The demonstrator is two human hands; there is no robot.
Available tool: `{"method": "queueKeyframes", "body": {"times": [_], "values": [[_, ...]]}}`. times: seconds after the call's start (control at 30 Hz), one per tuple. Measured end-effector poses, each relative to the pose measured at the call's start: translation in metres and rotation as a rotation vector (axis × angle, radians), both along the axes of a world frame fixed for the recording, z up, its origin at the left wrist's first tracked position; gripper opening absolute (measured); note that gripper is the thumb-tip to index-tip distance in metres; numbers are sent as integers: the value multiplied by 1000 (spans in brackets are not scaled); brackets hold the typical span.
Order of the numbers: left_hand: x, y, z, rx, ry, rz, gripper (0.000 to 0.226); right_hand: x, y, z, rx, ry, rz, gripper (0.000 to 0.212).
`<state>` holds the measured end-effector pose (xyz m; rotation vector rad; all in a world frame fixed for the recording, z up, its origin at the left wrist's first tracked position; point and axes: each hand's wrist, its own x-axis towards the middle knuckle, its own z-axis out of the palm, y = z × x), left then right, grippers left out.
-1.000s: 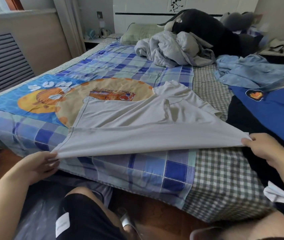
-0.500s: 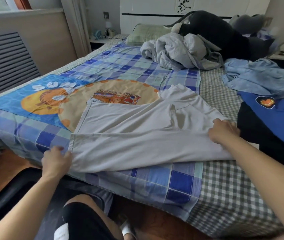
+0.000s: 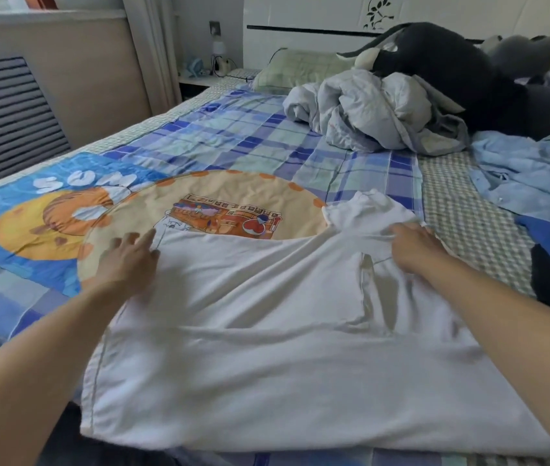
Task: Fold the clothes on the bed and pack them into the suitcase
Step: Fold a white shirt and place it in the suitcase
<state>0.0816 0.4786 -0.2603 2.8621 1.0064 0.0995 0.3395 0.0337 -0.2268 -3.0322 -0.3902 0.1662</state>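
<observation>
Progress early: white shirt (image 3: 266, 331) half-folded, left hand (image 3: 129, 260) spread flat, right hand (image 3: 414, 247) pinching it. Blue garments (image 3: 528, 183) far right unfolded; suitcase unseen.

White T-shirt (image 3: 266, 331) flat on plaid bedspread (image 3: 233, 142); left hand (image 3: 129, 257) spread on its edge, right hand (image 3: 414, 245) gripping near the collar.

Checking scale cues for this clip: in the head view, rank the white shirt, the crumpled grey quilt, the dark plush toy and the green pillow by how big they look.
1. white shirt, though it lies nearest the camera
2. and 3. dark plush toy and crumpled grey quilt: too alike to rank
4. green pillow, farthest and partly hidden
</observation>
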Motion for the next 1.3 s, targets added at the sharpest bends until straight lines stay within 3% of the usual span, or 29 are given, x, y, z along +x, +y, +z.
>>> {"method": "queueKeyframes", "body": {"times": [0.07, 0.23, 0.37, 0.47, 0.57, 0.67, 0.73, 0.77, 0.83, 0.9, 0.93, 1.0, 1.07, 1.1, 1.13, 1.23, 1.3], "values": [[29, 25, -7, -26, 23, -54, 50, 29, 15, -6, -19, -18, -28, 53], [69, 62, -26, -8, -61, -70, 19, 88, 29, -30, 74, -38, -320, 75], [89, 85, -9, -24, -137, 70, 18, 124, 20, -38, 165, -103, -455, 48], [104, 83, -16, 38, -94, 44, 18, 139, 14, -41, 189, -231, -446, 39], [115, 69, -27, 72, -37, 88, 11, 138, 16, -47, 124, -204, -377, 38], [121, 44, -13, 176, 4, 120, 45, 124, 19, -36, 113, -188, -345, 49], [124, 1, 4, 223, -189, -54, 45, 104, 15, -19, 153, -301, -244, 46], [124, -29, 15, 139, -311, -136, 36, 90, 13, -12, 184, -338, -175, 43], [116, -101, 37, -260, -422, -219, 17, 61, -2, 1, 197, -257, -98, 44], [107, -180, 58, -765, -363, -263, 27, 33, -23, 7, 73, -25, -75, 57], [106, -215, 62, -883, -290, -290, 37, 22, -33, 9, 12, 98, -81, 64], [114, -271, 55, -842, -113, -321, 54, 5, -49, 11, 53, 256, -108, 65], [126, -303, 37, -661, -7, -274, 49, 1, -62, 10, 406, 353, -177, 42], [127, -312, 31, -650, -61, -230, 39, -1, -65, 10, 597, 362, -210, 28], [126, -315, 27, -722, -156, -188, 29, -3, -69, 12, 731, 359, -220, 18], [117, -309, 36, -1272, -467, 35, 18, -14, -84, 28, 1009, 337, -172, 1], [95, -299, 49, -1433, -542, -21, 12, -32, -101, 47, 1169, 319, -97, 14]]}}
